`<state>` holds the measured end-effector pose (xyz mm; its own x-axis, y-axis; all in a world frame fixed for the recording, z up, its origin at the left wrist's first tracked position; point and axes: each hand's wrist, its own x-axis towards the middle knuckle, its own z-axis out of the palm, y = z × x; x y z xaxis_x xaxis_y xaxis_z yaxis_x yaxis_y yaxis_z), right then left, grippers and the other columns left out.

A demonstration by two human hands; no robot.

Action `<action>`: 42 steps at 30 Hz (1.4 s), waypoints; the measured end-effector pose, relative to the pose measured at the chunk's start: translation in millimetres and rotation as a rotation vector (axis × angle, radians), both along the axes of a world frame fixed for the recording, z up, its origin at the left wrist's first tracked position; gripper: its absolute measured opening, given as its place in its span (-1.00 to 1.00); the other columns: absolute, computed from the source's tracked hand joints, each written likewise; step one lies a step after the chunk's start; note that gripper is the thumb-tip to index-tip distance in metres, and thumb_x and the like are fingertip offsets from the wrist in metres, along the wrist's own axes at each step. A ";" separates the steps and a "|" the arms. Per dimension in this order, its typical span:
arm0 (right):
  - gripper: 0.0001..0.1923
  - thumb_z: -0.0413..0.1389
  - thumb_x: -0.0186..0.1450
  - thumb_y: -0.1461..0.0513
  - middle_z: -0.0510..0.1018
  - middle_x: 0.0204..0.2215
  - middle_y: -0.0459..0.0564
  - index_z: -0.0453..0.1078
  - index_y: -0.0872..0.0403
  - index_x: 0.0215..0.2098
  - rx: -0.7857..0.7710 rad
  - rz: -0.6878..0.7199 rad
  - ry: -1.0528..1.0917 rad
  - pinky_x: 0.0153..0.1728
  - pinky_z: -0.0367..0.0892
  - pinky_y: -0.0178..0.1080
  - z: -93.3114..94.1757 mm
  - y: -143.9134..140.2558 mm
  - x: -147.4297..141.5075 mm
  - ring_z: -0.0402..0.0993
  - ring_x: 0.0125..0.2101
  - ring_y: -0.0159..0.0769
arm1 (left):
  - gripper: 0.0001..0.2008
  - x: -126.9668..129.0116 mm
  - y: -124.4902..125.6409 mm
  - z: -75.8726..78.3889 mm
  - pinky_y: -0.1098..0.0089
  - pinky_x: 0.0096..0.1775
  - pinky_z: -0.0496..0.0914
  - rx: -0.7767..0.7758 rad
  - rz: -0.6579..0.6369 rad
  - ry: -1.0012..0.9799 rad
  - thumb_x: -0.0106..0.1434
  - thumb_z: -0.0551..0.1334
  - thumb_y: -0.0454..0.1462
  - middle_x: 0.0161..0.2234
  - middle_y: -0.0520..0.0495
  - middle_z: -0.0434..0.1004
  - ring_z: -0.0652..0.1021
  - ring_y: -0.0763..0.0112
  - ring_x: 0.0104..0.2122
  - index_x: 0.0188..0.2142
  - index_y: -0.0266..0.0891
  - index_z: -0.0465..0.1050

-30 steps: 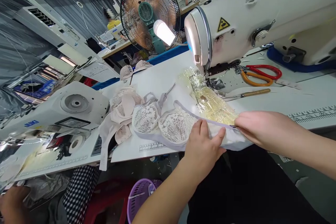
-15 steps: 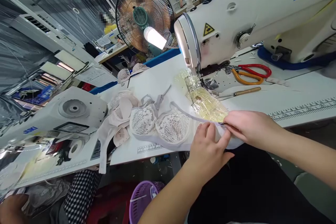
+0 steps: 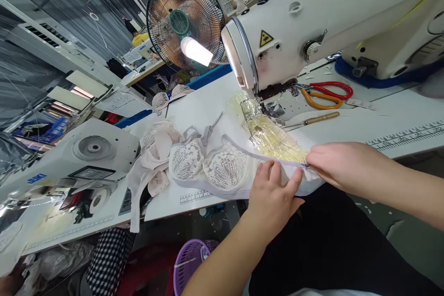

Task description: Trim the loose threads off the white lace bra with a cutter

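Observation:
A white lace bra (image 3: 215, 166) lies at the front edge of the white sewing table (image 3: 398, 125). My left hand (image 3: 272, 194) presses its wing flat near the table edge, fingers spread over the fabric. My right hand (image 3: 333, 162) pinches the end of the band, which stretches taut back toward the cups. Just behind my hands, yellowish clear plastic (image 3: 274, 136) covers the table in front of the needle of the white sewing machine (image 3: 312, 27).
A pile of beige bras (image 3: 156, 148) sits left of the lace one. Red and orange scissors (image 3: 324, 92) and a wooden-handled tool (image 3: 312, 120) lie behind the needle. A fan (image 3: 183, 23), a second sewing machine (image 3: 79, 152) and a purple basket (image 3: 190, 261) are nearby.
My hands have stayed on the bra's wing and band end. My right hand slid slightly along the band, and the view drifted a little.

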<state>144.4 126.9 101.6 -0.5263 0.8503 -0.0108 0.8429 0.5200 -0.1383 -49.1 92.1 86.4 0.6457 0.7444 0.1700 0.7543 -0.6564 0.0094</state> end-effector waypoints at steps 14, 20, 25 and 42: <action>-0.88 0.02 0.09 0.34 0.40 -0.59 -0.05 0.25 0.05 -0.57 -0.008 -0.009 0.039 -0.65 -0.14 -0.31 1.2 0.7 -0.9 0.30 -0.58 -0.30 | -0.39 2.4 0.2 4.4 -0.01 -0.02 0.28 -0.002 0.007 0.040 0.06 0.28 -0.10 -0.03 -0.26 0.23 0.28 0.01 0.01 0.10 -0.11 0.20; -0.81 -0.04 0.17 0.24 0.36 -0.63 -0.06 0.21 0.03 -0.61 0.041 -0.112 0.110 -0.65 -0.14 -0.29 -0.3 -10.6 17.1 0.24 -0.64 -0.32 | -0.41 6.3 -2.3 4.7 -0.04 -0.02 0.29 -0.002 0.020 0.023 0.05 0.30 -0.13 -0.02 -0.30 0.23 0.29 -0.03 0.02 0.07 -0.17 0.24; -0.77 -0.14 0.28 0.19 0.37 -0.59 -0.09 0.23 0.03 -0.50 -0.103 -0.177 0.431 -0.60 0.07 -0.32 -2.6 -15.9 15.1 0.26 -0.60 -0.37 | -0.46 18.6 -7.3 3.4 -0.07 0.05 0.22 0.029 0.000 0.002 0.16 0.16 -0.07 0.01 -0.32 0.25 0.28 -0.03 0.04 0.03 -0.39 0.26; -0.81 -0.06 0.23 0.25 0.39 -0.52 -0.06 0.29 0.05 -0.51 -0.039 -0.085 0.115 -0.60 -0.05 -0.32 -7.3 -4.6 8.3 0.30 -0.49 -0.30 | -0.37 36.9 -15.3 -2.0 -0.05 0.04 0.22 -0.004 0.073 0.034 0.07 0.24 -0.05 0.00 -0.34 0.24 0.30 -0.06 0.04 0.12 -0.14 0.18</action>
